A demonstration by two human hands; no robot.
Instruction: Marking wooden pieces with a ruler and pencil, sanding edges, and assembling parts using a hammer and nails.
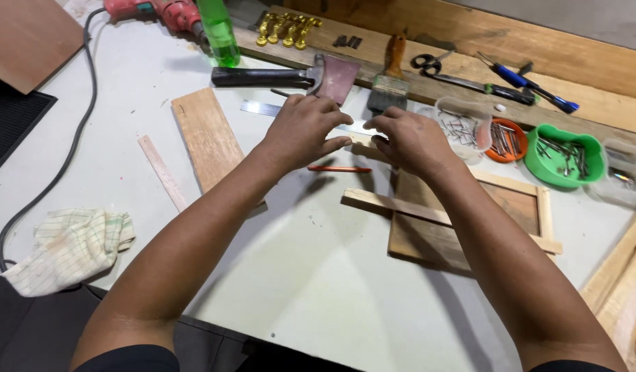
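metal ruler shiny | wooden frame matt, raw | cloth rag soft, woven

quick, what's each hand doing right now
Left hand: fingers curled down on the metal ruler.
Right hand: curled by the ruler's other end; grip cannot be told.

Bright even overhead light, soft shadows under the forearms, sharp centre, slight wide-angle bending at edges

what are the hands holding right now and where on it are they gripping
Both hands, left hand and right hand, press on a metal ruler, fingers pinning its right half; neither lifts it.
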